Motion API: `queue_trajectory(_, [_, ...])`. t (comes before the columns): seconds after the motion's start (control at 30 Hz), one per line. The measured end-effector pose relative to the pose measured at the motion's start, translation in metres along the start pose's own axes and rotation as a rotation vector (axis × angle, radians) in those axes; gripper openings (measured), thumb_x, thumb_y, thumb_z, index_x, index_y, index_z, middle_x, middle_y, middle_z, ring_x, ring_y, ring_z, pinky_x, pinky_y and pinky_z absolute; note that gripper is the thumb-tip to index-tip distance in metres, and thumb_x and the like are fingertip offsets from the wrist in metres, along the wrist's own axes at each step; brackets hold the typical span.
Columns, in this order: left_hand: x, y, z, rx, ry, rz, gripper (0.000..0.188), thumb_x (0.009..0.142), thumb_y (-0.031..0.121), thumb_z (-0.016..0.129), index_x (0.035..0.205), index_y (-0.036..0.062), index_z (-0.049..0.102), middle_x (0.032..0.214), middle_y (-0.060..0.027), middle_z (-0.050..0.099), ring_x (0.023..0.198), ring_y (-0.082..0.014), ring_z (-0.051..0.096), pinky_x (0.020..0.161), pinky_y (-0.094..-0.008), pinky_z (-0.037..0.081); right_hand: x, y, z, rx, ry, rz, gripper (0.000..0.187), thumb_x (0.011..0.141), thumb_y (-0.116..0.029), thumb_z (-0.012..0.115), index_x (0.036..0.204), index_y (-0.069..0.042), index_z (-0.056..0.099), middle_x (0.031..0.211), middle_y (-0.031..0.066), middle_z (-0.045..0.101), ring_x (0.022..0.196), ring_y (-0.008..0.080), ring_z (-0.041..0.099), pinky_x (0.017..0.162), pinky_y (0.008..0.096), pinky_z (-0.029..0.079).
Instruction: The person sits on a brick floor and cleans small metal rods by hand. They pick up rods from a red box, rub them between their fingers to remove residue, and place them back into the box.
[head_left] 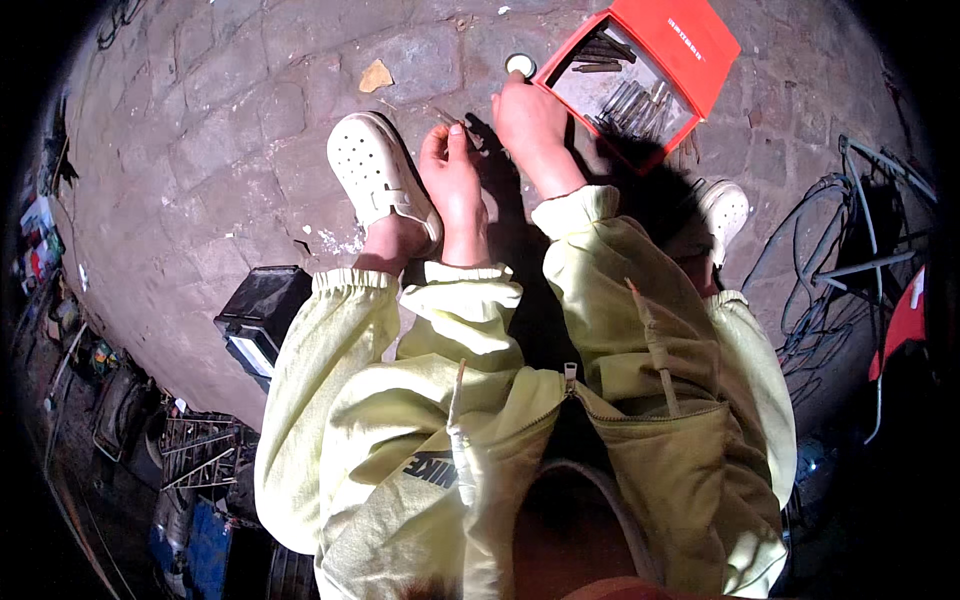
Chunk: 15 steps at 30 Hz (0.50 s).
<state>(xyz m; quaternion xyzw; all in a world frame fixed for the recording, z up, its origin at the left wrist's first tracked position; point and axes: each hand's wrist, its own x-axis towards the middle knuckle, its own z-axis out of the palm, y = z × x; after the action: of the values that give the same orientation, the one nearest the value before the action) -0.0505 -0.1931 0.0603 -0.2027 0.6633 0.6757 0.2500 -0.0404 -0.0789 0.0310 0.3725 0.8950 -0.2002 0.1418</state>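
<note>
Between the thumb and fingers of my left hand (453,182) a thin, dark metal piece (447,117) is pinched just above the ground. My right hand (537,125) is closed, with its index fingertip at the near edge of a small round container (519,66) showing a whitish top. The other right fingers curl under and are hidden, so what they hold does not show. Right of that hand lies an open red box (648,158) with its lid folded back. Inside are several slim silvery metal pieces (638,108) and a cluster of darker ones (603,50).
My light clog (370,165) is left of my left hand; the other clog (726,215) is right of the box. A black case (262,308) lies by my left leg. Cables (800,270) and a metal frame (872,265) are at right. A tan scrap (375,76) lies ahead.
</note>
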Motion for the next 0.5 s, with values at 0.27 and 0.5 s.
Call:
queue_trajectory(0.27, [0.004,0.012,-0.009,-0.054,-0.024,-0.049,0.011,0.092,0.017,0.058,0.096,0.0066,0.056,0.084,-0.0015,0.060,0.073,-0.0107,0.058,0.063,-0.0249,0.049,-0.005,-0.001,0.001,0.502,0.168,0.127,0.032,0.084,-0.020,0.057,0.110,-0.002,0.057,0.082,0.0205,0.066,0.079,0.0393,0.065,0.068,0.0484,0.050])
queue_trajectory(0.5, [-0.015,0.042,-0.004,-0.167,-0.169,-0.112,0.018,0.092,0.010,0.055,0.107,-0.0005,0.058,0.095,-0.0078,0.064,0.081,-0.0170,0.063,0.071,-0.0273,0.052,-0.035,0.011,-0.049,2.276,-0.436,0.239,0.041,0.099,-0.034,0.040,0.117,0.001,0.051,0.069,-0.0034,0.037,0.055,0.0045,0.030,0.049,0.0189,0.027])
